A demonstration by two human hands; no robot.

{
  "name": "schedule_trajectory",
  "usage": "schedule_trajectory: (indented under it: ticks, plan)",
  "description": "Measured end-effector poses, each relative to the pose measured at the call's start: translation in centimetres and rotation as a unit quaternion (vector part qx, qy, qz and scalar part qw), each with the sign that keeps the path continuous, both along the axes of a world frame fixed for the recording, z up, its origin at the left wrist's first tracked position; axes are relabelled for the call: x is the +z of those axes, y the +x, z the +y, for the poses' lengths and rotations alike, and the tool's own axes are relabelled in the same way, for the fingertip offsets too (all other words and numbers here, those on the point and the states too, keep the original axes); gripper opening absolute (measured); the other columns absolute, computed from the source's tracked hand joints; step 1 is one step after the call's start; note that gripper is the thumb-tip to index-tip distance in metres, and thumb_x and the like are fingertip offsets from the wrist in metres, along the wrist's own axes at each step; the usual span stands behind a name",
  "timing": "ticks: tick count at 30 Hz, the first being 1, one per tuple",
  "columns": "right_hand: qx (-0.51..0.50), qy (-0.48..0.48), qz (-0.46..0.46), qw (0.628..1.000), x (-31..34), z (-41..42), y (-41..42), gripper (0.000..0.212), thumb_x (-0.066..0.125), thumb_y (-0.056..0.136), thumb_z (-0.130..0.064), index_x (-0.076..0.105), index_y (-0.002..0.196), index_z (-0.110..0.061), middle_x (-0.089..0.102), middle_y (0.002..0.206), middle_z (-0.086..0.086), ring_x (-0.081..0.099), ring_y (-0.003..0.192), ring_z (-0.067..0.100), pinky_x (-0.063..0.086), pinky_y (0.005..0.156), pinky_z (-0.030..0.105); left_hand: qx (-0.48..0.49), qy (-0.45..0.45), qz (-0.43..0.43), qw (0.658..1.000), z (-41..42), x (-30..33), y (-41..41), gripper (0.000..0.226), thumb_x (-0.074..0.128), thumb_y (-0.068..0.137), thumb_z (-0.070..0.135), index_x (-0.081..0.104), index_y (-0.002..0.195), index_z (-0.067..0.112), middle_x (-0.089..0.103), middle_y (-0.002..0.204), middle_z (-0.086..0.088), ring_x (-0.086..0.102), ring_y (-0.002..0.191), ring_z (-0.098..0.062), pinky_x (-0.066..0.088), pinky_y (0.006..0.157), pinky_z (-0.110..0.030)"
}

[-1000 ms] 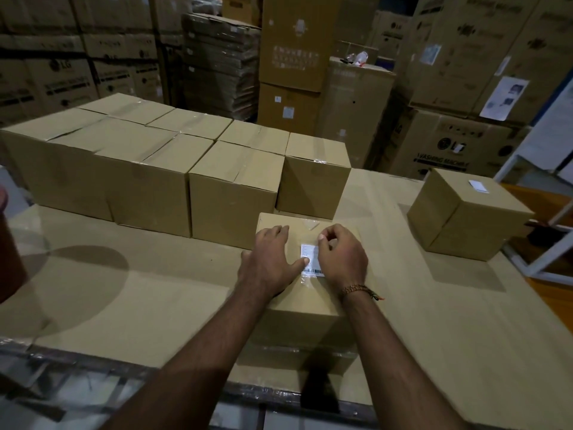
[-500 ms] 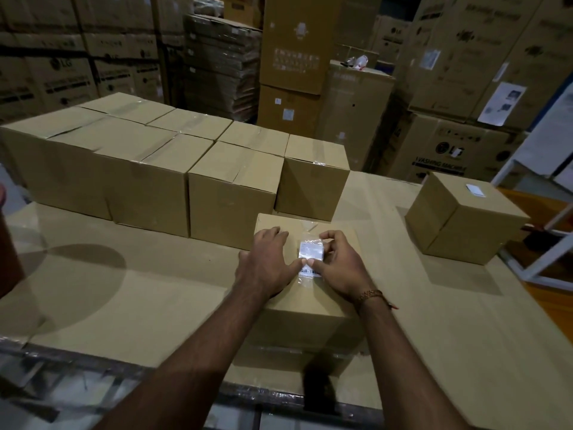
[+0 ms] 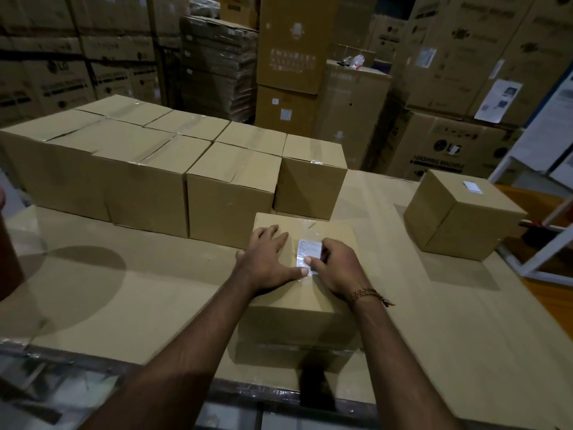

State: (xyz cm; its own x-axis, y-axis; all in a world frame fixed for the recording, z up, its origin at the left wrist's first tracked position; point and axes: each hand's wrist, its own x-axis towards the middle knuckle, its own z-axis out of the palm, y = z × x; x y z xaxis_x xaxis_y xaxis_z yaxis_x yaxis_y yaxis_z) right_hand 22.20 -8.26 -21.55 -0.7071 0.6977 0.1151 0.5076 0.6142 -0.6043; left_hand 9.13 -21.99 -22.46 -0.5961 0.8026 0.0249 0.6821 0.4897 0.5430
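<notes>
A small cardboard box [image 3: 297, 308] sits near the table's front edge. On its taped top lies a white printed label [image 3: 308, 251]. My left hand [image 3: 268, 262] rests flat on the left half of the box top, fingers straight, with the thumb tip touching the label's lower edge. My right hand [image 3: 336, 266] has curled fingers on the label's right edge. Its thumb sits on the label's lower part, pinching it there. A beaded bracelet circles the right wrist.
Several sealed cardboard boxes [image 3: 148, 169] stand in rows just behind and to the left. One box carrying a label [image 3: 462, 212] sits alone at the right. The cardboard-covered table [image 3: 124, 293] ends at a metal edge in front. Tall stacked cartons fill the background; a white frame [image 3: 545, 231] stands at the right.
My right hand has shifted to the label's right edge, uncovering more of it, and the label now lies flatter. My left hand stayed put.
</notes>
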Motion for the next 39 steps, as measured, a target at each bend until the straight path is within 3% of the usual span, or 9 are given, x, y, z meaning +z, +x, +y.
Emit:
schedule_trajectory:
  ticks: [6, 8, 10, 14, 18, 22, 27, 31, 39]
  plan:
    - [0.060, -0.131, 0.011, 0.989, 0.6, 1.2, 1.4, 0.042, 0.090, 0.078, -0.036, 0.076, 0.116, -0.023, 0.080, 0.101, -0.001, 0.075, 0.096, 0.024, 0.062, 0.091, 0.047, -0.003, 0.001, 0.003, 1.000, -0.2, 0.0, 0.1, 0.112, 0.065, 0.077, 0.085, 0.026, 0.166, 0.029, 0.010, 0.175, 0.010, 0.004, 0.159, -0.014, 0.026, 0.117, -0.065]
    - [0.080, -0.144, 0.006, 0.986, 1.0, 1.4, 1.7, 0.043, 0.092, 0.078, -0.033, 0.076, 0.117, -0.023, 0.080, 0.102, -0.002, 0.075, 0.100, 0.023, 0.062, 0.093, 0.045, -0.003, -0.002, 0.004, 1.000, -0.2, 0.1, 0.1, 0.115, 0.063, 0.075, 0.088, 0.026, 0.166, 0.028, 0.010, 0.175, 0.010, 0.005, 0.159, -0.014, 0.026, 0.117, -0.066]
    - [0.097, -0.152, -0.010, 0.984, 1.7, 1.3, 1.8, 0.046, 0.092, 0.081, -0.031, 0.076, 0.122, -0.020, 0.080, 0.104, -0.006, 0.074, 0.100, 0.016, 0.061, 0.093, 0.038, -0.003, -0.008, 0.007, 1.000, -0.1, 0.1, 0.0, 0.116, 0.063, 0.075, 0.088, 0.025, 0.166, 0.028, 0.010, 0.175, 0.010, 0.005, 0.160, -0.015, 0.026, 0.117, -0.066]
    - [0.097, -0.130, -0.043, 0.986, 2.2, 1.7, 1.7, 0.037, 0.093, 0.080, -0.033, 0.078, 0.109, -0.018, 0.078, 0.098, -0.001, 0.073, 0.097, 0.025, 0.059, 0.092, 0.048, -0.008, -0.012, 0.001, 1.000, 0.0, -0.1, -0.2, 0.113, 0.066, 0.077, 0.084, 0.024, 0.167, 0.029, 0.008, 0.175, 0.010, 0.003, 0.160, -0.016, 0.024, 0.117, -0.066]
    - [0.101, -0.095, -0.064, 0.988, 2.0, 1.8, 1.3, 0.027, 0.091, 0.081, -0.031, 0.083, 0.104, -0.020, 0.076, 0.088, -0.007, 0.070, 0.082, 0.013, 0.061, 0.089, 0.046, -0.023, -0.017, -0.021, 0.999, 0.0, 0.0, -0.6, 0.115, 0.071, 0.076, 0.081, 0.021, 0.167, 0.030, 0.004, 0.175, 0.013, 0.000, 0.159, -0.015, 0.022, 0.118, -0.067]
    - [0.095, -0.087, -0.077, 0.989, 2.1, 1.9, 0.9, 0.025, 0.089, 0.082, -0.029, 0.085, 0.106, -0.022, 0.076, 0.097, -0.009, 0.073, 0.089, 0.011, 0.062, 0.091, 0.045, -0.044, -0.025, -0.052, 0.997, -0.1, 0.1, -1.2, 0.119, 0.078, 0.075, 0.073, 0.018, 0.168, 0.028, -0.001, 0.175, 0.013, -0.005, 0.160, -0.014, 0.020, 0.122, -0.068]
    - [0.097, -0.107, -0.069, 0.987, 2.3, 1.5, 1.4, 0.041, 0.093, 0.078, -0.039, 0.082, 0.114, -0.024, 0.064, 0.109, -0.008, 0.066, 0.102, 0.013, 0.060, 0.094, 0.041, -0.063, -0.038, -0.053, 0.996, 0.1, 0.0, -1.5, 0.129, 0.074, 0.068, 0.081, 0.014, 0.169, 0.026, -0.004, 0.175, 0.011, -0.009, 0.160, -0.017, 0.018, 0.121, -0.072]
    - [0.093, -0.111, -0.075, 0.987, 2.2, 1.6, 1.5, 0.043, 0.094, 0.075, -0.042, 0.080, 0.112, -0.024, 0.067, 0.114, -0.011, 0.067, 0.107, 0.012, 0.060, 0.097, 0.043, -0.088, -0.060, -0.076, 0.991, 0.2, 0.2, -2.1, 0.136, 0.074, 0.063, 0.081, 0.008, 0.169, 0.027, -0.011, 0.175, 0.010, -0.015, 0.159, -0.020, 0.016, 0.123, -0.071]
    - [0.079, -0.155, -0.063, 0.983, 2.0, 1.4, 1.7, 0.067, 0.095, 0.075, -0.038, 0.058, 0.129, -0.024, 0.072, 0.126, -0.006, 0.067, 0.115, 0.015, 0.057, 0.103, 0.047, -0.098, -0.071, -0.083, 0.989, 0.4, 0.0, -2.7, 0.136, 0.078, 0.066, 0.077, 0.004, 0.169, 0.026, -0.014, 0.174, 0.011, -0.015, 0.159, -0.020, 0.017, 0.123, -0.070]
